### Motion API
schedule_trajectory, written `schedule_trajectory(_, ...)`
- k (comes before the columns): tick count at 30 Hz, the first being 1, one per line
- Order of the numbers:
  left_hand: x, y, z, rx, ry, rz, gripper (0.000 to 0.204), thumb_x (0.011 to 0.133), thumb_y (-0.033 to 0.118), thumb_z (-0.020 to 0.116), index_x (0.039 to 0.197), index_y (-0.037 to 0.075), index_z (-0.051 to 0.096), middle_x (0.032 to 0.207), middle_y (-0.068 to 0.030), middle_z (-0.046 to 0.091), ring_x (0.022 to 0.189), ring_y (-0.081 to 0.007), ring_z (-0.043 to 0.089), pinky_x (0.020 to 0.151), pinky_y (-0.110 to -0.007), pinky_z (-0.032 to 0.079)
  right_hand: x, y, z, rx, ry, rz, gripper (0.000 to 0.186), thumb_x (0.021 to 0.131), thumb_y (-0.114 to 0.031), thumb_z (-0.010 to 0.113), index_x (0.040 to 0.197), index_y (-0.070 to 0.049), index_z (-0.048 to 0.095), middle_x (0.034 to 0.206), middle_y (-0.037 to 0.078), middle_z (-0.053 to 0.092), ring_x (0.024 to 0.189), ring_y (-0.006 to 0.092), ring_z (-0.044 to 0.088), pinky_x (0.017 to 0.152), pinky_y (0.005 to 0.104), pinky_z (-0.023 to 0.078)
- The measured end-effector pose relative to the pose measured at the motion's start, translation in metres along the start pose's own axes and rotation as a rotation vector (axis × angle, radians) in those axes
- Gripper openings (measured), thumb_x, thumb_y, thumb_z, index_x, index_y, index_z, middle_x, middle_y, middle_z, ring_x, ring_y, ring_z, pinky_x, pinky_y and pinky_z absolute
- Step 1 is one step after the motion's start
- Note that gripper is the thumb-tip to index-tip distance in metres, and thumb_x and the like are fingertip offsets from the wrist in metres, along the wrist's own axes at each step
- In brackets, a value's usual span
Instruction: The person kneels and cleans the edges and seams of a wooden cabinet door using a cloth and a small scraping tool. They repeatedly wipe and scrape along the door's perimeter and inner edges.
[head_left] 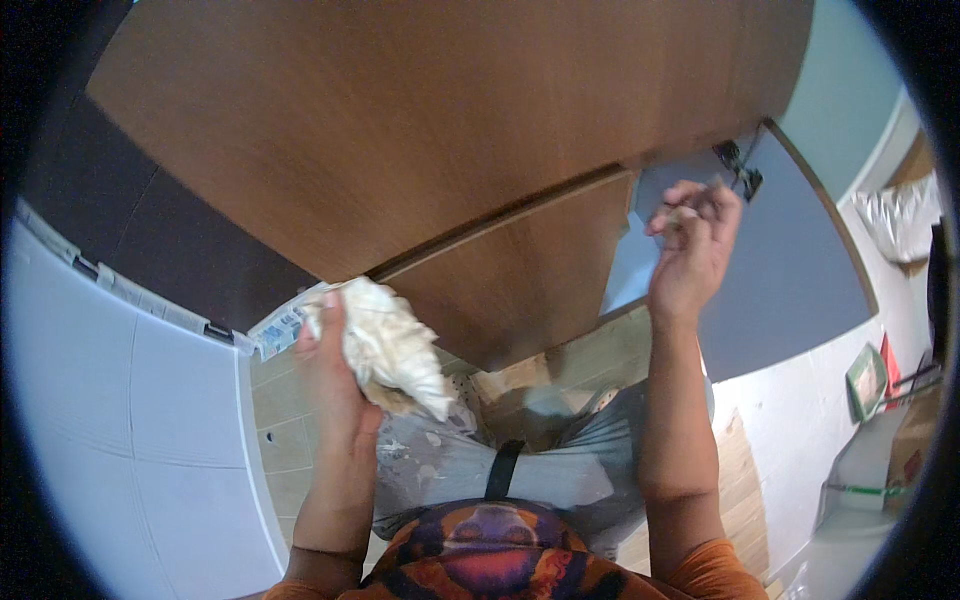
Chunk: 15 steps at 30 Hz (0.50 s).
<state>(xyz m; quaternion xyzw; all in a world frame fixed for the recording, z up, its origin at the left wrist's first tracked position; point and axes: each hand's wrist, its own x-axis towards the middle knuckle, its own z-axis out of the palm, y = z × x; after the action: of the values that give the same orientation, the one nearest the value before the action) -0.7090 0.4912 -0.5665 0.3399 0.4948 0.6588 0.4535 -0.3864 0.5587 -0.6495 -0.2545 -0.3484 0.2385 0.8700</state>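
A crumpled off-white cloth is gripped in my left hand, thumb on top, beside the near left corner of a brown wood-grain cabinet top. My right hand is raised with its fingers curled in. Something small and pale may be between the fingertips, too blurred to name. Just beyond that hand is a dark metal hinge on the grey inner face of an open cabinet door. The cabinet's brown front panel lies between my two hands.
A white panelled surface stands at the left, by a dark brown surface. Tiled floor shows below. At the right are a silvery plastic bag, a green dustpan-like thing and a cardboard box.
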Motion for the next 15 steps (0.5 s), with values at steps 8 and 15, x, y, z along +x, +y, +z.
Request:
schedule_trajectory(8,0.063,0.003,-0.106,-0.001,-0.066,0.075,0.030,0.113,0.033,0.061,0.126,0.007,0.062,0.111,-0.0092,0.074,0.102,-0.0216,0.075,0.088,-0.038,0.064,-0.038,-0.017,0.060,0.030,-0.083,0.427,0.052,0.100,-0.007,0.072,0.148,0.001,0.054,0.087,-0.002,0.058,0.062,0.0016,0.045,0.052,0.0189,0.034)
schedule_trajectory(15,0.139,-0.060,-0.213,-0.189,-0.091,-0.238,0.034,0.110,0.039,0.063,0.124,0.009,0.071,0.117,-0.0072,0.077,0.108,-0.0254,0.073,0.097,-0.048,0.061,-0.044,-0.023,0.069,0.261,-0.119,0.525,0.071,0.103,-0.011,0.071,0.164,0.005,0.039,0.083,-0.002,0.061,0.062,0.0018,0.046,0.052,0.0203,0.036)
